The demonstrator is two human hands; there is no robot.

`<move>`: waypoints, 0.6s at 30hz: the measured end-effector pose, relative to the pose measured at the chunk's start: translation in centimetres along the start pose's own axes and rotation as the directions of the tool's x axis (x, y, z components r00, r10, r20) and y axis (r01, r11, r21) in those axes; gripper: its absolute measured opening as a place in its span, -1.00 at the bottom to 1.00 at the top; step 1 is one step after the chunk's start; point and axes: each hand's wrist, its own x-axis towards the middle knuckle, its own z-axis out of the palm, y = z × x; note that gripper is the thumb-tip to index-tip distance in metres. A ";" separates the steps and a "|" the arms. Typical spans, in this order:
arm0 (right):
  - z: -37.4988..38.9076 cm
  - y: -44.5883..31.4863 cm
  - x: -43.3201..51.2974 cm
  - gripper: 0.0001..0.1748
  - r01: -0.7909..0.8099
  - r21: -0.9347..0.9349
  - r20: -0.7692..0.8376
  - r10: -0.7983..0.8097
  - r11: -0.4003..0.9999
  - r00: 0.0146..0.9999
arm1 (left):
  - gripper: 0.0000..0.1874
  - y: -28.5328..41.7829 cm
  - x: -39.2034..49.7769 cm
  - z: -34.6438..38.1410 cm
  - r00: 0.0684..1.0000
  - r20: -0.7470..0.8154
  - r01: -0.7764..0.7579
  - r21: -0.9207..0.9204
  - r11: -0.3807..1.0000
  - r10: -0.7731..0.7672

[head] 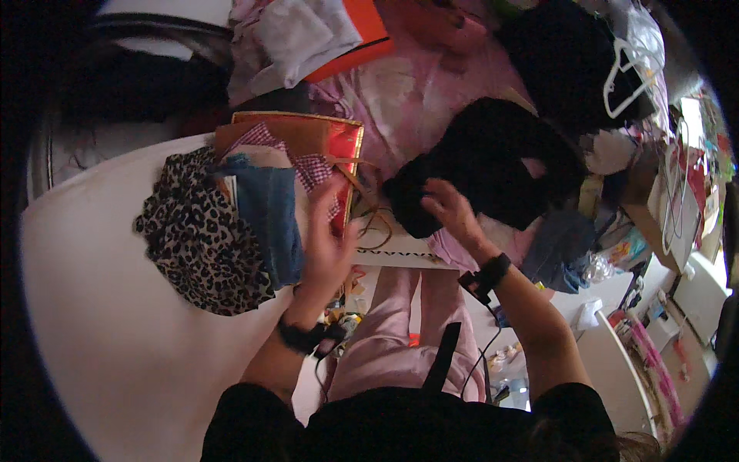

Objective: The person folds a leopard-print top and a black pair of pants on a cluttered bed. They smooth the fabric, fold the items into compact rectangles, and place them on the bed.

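My left hand is slightly blurred, its thumb apart from the fingers, beside a folded blue denim garment. Nothing shows in its grasp. Behind it is a red paper bag or box with a gold edge and tan cord handles. Red-and-white gingham cloth lies over that. A leopard-print cloth is bunched to the left of the denim. My right hand, fingers parted, is at the near left edge of a black garment; contact is unclear.
A pink sheet spreads beyond the hands, with folded white cloth and an orange item on it. More dark clothing and a white hanger lie at far right. A curved white surface extends left.
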 end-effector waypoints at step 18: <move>21.8 9.3 8.4 -0.71 -0.580 0.514 0.726 0.040 0.632 0.686 | -0.01 -12.9 -16.3 -17.2 0.612 -0.579 0.588 -0.122 0.800 -0.539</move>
